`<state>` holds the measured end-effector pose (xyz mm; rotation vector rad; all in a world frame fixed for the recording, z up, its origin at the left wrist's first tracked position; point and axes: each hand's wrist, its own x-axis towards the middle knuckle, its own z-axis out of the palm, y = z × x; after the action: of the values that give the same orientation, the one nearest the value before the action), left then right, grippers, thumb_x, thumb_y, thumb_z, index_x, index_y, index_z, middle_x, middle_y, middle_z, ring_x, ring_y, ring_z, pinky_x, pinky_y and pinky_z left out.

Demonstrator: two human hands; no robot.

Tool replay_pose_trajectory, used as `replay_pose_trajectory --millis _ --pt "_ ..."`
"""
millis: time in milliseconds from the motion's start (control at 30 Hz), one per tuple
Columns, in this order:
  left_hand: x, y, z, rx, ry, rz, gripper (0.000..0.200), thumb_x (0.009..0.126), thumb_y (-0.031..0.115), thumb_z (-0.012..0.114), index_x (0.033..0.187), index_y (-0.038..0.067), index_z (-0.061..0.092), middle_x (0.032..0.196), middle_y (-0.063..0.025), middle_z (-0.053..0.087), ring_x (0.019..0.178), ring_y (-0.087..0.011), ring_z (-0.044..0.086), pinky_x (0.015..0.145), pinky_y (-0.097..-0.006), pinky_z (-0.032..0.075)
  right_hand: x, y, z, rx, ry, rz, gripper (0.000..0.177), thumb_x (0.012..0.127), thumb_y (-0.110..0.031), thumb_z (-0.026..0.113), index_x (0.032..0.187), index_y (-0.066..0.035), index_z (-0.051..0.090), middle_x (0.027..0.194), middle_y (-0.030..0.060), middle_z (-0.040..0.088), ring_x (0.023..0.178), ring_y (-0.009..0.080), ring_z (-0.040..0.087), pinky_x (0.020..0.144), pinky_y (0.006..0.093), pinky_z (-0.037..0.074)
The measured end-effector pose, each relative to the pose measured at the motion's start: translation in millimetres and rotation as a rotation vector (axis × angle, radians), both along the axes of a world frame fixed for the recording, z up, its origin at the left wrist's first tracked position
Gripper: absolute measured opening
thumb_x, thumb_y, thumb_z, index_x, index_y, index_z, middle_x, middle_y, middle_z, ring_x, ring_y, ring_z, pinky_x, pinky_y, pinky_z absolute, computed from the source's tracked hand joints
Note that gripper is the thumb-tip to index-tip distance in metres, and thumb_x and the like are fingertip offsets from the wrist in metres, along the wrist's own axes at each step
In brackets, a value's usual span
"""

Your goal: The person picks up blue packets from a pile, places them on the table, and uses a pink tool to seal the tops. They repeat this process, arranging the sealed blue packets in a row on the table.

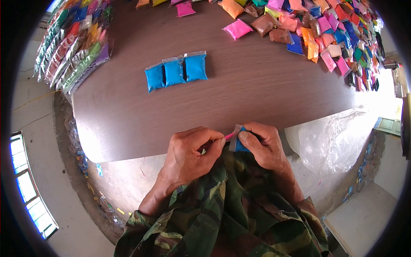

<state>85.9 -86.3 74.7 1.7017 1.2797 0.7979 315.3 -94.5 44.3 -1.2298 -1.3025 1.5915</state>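
Observation:
Close to my body at the table's near edge, my right hand (264, 144) grips a small clear plastic packet with blue filling (240, 144) between thumb and fingers. My left hand (197, 147) pinches a thin pink stick-like piece (229, 137), whose far end meets the clear top edge of that packet. Most of the pink piece is covered by my fingers, and I cannot tell its kind. Farther up the table, three similar blue packets (174, 71) lie side by side in a row.
A large heap of small colourful packets (299, 25) covers the table's far right. Bundles of filled clear bags (77, 47) stand at the far left. A crumpled clear plastic bag (338, 139) hangs at the right edge of the brown table (128, 111). Litter lies on the floor.

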Motion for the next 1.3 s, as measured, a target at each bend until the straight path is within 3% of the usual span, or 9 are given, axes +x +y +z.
replay_pose_trajectory --millis 833,933,1033,1133,1300 --pt "0.1 4.3 -1.6 -0.016 -0.042 -0.038 0.005 0.094 0.002 0.081 0.097 -0.002 0.080 0.079 -0.0089 0.076 0.066 -0.0086 0.067 0.058 -0.0279 0.052 0.2 -0.3 0.0 0.027 0.000 0.043 0.018 0.108 -0.014 0.065 0.104 0.001 0.074 0.082 0.0008 0.063 0.079 0.0072 0.053 0.070 0.0301 0.047" --pt "3.5 4.7 5.8 -0.101 -0.009 -0.032 0.004 0.094 0.002 0.080 0.097 0.000 0.080 0.084 -0.0119 0.077 0.069 -0.0209 0.073 0.061 -0.0341 0.055 0.6 -0.5 -1.0 0.018 0.000 0.043 0.018 0.108 -0.014 0.065 0.104 0.001 0.073 0.081 0.0005 0.062 0.079 0.0067 0.053 0.069 0.0300 0.047" --pt "5.3 3.9 2.5 -0.078 -0.029 -0.029 0.003 0.094 0.002 0.080 0.097 0.000 0.080 0.083 -0.0117 0.077 0.068 -0.0206 0.072 0.060 -0.0343 0.054 2.7 -1.8 -3.0 0.000 -0.008 0.040 0.018 0.107 -0.014 0.065 0.104 0.001 0.074 0.079 -0.0005 0.061 0.078 0.0063 0.052 0.068 0.0297 0.046" --pt "3.5 4.7 -0.8 -0.021 -0.046 -0.051 0.004 0.095 0.001 0.081 0.097 -0.003 0.080 0.079 -0.0087 0.076 0.067 -0.0076 0.067 0.059 -0.0272 0.052 1.9 -2.0 -2.5 -0.016 0.001 0.034 0.018 0.107 -0.014 0.065 0.103 0.001 0.074 0.079 -0.0020 0.060 0.077 0.0057 0.052 0.067 0.0293 0.045" --pt "0.5 2.7 -1.8 -0.159 -0.145 -0.009 0.004 0.096 0.002 0.080 0.097 -0.002 0.080 0.077 -0.0064 0.075 0.067 -0.0052 0.065 0.058 -0.0249 0.049 2.4 -1.6 -1.0 -0.064 0.063 0.022 0.019 0.108 -0.013 0.064 0.103 0.002 0.074 0.080 -0.0034 0.060 0.077 0.0048 0.051 0.066 0.0285 0.044"
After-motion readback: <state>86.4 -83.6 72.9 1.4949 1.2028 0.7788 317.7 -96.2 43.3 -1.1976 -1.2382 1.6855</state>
